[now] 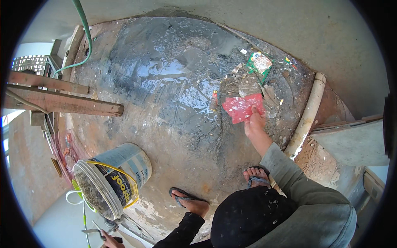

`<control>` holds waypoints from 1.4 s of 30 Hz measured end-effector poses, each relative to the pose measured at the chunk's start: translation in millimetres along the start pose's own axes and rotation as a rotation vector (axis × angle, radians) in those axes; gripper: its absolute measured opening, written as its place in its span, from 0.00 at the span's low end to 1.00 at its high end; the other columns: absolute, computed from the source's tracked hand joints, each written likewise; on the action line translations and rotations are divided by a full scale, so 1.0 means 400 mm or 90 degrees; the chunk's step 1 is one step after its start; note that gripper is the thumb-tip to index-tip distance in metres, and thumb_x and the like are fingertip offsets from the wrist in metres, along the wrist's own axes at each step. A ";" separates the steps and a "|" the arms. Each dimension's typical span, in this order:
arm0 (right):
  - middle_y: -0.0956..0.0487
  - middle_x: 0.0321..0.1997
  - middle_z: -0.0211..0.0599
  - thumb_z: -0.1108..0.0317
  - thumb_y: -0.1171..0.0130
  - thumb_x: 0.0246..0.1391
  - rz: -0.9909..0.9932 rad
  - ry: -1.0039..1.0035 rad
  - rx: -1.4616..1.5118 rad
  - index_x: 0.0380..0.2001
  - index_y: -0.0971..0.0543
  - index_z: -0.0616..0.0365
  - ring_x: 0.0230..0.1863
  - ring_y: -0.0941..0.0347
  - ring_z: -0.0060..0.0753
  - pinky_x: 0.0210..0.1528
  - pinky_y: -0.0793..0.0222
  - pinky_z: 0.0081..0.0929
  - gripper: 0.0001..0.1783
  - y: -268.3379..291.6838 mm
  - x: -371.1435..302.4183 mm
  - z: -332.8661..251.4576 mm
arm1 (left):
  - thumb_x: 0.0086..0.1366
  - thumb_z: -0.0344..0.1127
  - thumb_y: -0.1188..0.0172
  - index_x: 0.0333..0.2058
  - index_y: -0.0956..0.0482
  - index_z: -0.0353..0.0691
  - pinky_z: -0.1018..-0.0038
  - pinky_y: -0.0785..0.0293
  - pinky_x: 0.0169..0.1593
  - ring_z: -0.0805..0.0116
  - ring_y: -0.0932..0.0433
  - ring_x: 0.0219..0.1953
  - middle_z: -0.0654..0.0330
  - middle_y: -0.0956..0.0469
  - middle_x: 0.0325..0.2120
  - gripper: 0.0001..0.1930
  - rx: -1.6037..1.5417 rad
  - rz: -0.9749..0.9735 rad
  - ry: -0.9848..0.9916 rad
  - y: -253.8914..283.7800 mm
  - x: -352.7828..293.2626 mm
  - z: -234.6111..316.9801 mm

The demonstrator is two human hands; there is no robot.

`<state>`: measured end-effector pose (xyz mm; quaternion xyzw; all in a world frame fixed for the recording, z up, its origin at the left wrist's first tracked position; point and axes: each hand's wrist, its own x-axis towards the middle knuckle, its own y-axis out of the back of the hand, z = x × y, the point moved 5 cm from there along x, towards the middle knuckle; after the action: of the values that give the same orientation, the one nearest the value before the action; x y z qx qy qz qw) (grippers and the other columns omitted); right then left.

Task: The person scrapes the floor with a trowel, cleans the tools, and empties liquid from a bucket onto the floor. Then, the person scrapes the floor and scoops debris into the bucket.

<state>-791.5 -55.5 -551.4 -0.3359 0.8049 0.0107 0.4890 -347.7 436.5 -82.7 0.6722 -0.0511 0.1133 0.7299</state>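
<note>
My right hand (254, 122), in a grey sleeve, pinches a flat red sheet (244, 106) spotted with white, thumb on top. The sheet is just above or on a heap of rubbish on the floor, and whether it touches is hard to tell. By it lie crumpled clear plastic (249, 87), a green and white wrapper (260, 63) and a small red and yellow tube-like piece (214, 100). At the lower left, my left hand (111, 240) is closed round the dark handle of a small tool with a metal blade (92, 231); its exact kind is unclear.
Wet grey slurry (165, 70) covers the far floor. A dirty bucket (140, 163) with a yellow handle leans near my left foot (191, 201). Wooden beams (70, 101) jut in from the left, near a green hose (87, 37). A pale pipe (308, 113) runs along the right.
</note>
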 end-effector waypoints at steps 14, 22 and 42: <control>0.32 0.39 0.46 0.77 0.55 0.56 -0.090 -0.108 0.022 0.44 0.38 0.67 0.39 0.27 0.50 0.40 0.20 0.47 0.12 -0.180 0.000 0.070 | 0.57 0.38 0.42 0.37 0.28 0.38 0.67 0.26 0.39 0.61 0.24 0.36 0.57 0.25 0.36 0.13 -0.678 -0.241 0.179 -0.296 0.078 -0.063; 0.33 0.46 0.51 0.79 0.56 0.55 -0.103 0.012 0.109 0.51 0.44 0.66 0.43 0.28 0.58 0.43 0.23 0.54 0.20 -0.378 0.242 -0.025 | 0.53 0.30 0.42 0.31 0.31 0.40 0.75 0.32 0.35 0.73 0.31 0.30 0.65 0.31 0.28 0.07 -0.603 -0.095 0.046 -0.083 -0.059 0.246; 0.26 0.43 0.50 0.77 0.53 0.58 -0.413 -0.021 0.006 0.43 0.33 0.66 0.41 0.25 0.47 0.47 0.25 0.47 0.10 -0.392 0.160 -0.110 | 0.59 0.26 0.47 0.46 0.28 0.26 0.79 0.37 0.46 0.76 0.32 0.36 0.64 0.28 0.33 0.16 -0.555 -0.136 -0.230 -0.071 -0.263 0.610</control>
<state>-758.4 -226.2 -530.5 -0.5724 0.6481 -0.1441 0.4813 -424.1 182.0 -111.9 0.3144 -0.1506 -0.1130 0.9304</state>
